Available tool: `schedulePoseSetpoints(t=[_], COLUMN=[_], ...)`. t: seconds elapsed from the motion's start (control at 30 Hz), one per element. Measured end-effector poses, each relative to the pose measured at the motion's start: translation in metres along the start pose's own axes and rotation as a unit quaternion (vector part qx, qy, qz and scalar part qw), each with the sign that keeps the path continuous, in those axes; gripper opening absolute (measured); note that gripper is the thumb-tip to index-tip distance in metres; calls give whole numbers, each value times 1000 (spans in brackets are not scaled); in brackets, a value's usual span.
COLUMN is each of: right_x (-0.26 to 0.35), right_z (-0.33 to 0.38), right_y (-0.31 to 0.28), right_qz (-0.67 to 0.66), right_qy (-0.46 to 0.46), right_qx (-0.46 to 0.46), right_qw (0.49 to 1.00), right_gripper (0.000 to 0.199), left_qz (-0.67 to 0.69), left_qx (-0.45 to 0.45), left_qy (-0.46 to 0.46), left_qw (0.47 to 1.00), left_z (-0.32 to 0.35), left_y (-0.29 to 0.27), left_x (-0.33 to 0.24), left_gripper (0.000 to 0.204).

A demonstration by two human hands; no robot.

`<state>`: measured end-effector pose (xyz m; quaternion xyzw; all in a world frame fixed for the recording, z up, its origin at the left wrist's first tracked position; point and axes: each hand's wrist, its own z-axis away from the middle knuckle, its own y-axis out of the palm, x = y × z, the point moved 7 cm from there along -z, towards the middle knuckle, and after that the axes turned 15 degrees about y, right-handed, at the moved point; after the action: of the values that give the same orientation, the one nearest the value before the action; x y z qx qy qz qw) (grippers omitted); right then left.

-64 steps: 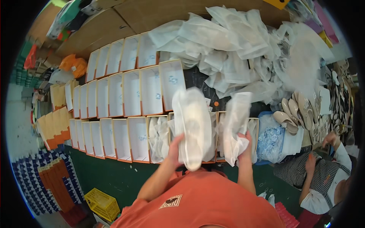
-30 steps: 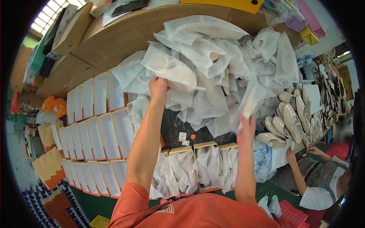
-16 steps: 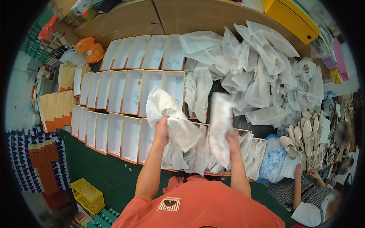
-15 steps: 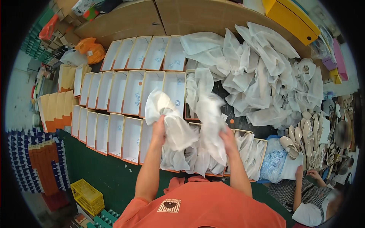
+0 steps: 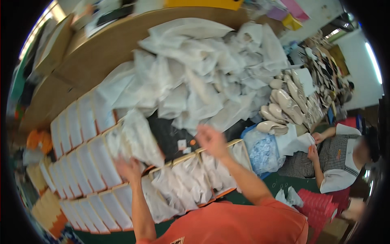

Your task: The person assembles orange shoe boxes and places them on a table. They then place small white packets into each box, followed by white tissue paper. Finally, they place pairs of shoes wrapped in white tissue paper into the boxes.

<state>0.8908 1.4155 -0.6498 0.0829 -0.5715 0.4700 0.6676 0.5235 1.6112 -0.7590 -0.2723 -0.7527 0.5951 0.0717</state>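
My left hand [image 5: 129,168], slightly blurred with its fingers apart, is at the near end of a shoe box that holds a pair of white wrapped bundles [image 5: 140,136]; whether it touches the box I cannot tell. Out ahead, my right hand [image 5: 211,140] is smeared by motion, its fingers loosely spread and nothing seen in them. It is over the dark tabletop [image 5: 164,130], just short of a big heap of white translucent shoe bags [image 5: 203,85]. Closer to me stands a row of boxes filled with similar white bundles [image 5: 189,179].
Rows of open, pale-lined shoe boxes [image 5: 85,166] fill the left side. A blue-lined clear bag [image 5: 262,148] and beige shoes [image 5: 284,105] lie right of the heap. At the right a co-worker [image 5: 325,158] handles white paper. A brown board [image 5: 113,44] borders the far side.
My view has turned to the right. The two white bundles have left my hands; a pair now lies in the box beside my left hand. My right hand has moved toward the heap.
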Motion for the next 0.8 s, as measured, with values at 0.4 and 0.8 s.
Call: schedulePoseSetpoints(t=[0.4, 0.8], right_x=[11, -45], right_z=[-303, 89], right_y=[-383, -49], right_qz=[194, -439], right_qy=[68, 108], right_qx=[-385, 164], right_qw=[900, 877], right_gripper=[74, 68], left_qz=[336, 733], left_qx=[152, 162], left_qy=[26, -386], left_qw=[929, 536], left_z=[-213, 103], left_y=[69, -111], left_x=[-366, -159], left_gripper=[69, 54])
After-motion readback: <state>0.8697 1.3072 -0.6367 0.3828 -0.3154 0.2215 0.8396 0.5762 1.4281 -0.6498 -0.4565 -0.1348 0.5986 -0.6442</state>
